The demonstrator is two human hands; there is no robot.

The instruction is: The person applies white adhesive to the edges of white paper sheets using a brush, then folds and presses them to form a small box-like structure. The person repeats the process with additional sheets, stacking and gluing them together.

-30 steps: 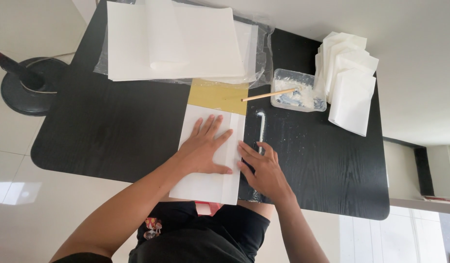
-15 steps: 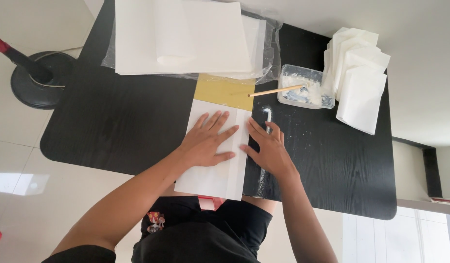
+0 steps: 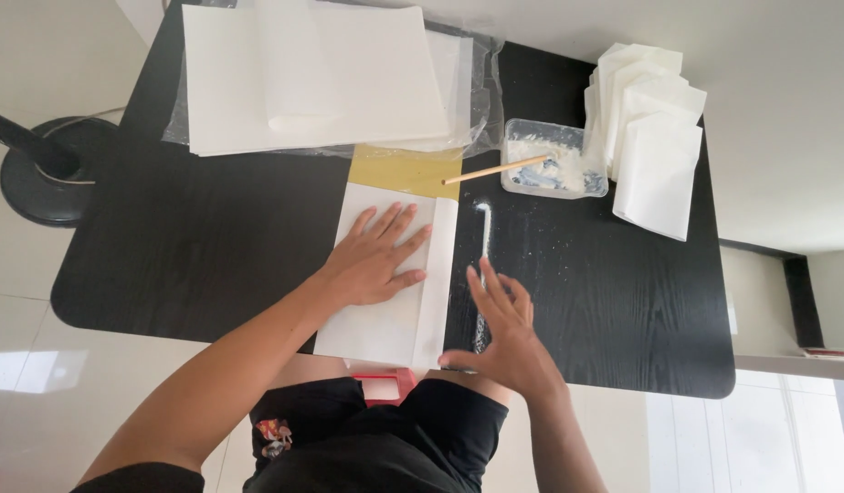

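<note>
We keep the left hand (image 3: 372, 260) pressed flat, fingers spread, on the white folded sheet (image 3: 385, 278) at the black table's (image 3: 194, 246) near edge, while the right hand (image 3: 504, 333), open and gripping nothing, hovers just beside the raised side flap (image 3: 437, 278), ready to smooth it evenly.

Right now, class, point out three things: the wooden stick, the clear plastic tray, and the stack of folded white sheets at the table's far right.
wooden stick (image 3: 497, 169), head view, mid-shaft.
clear plastic tray (image 3: 522, 132), head view, upper left rim.
stack of folded white sheets (image 3: 658, 169), head view, front sheet's middle.
</note>
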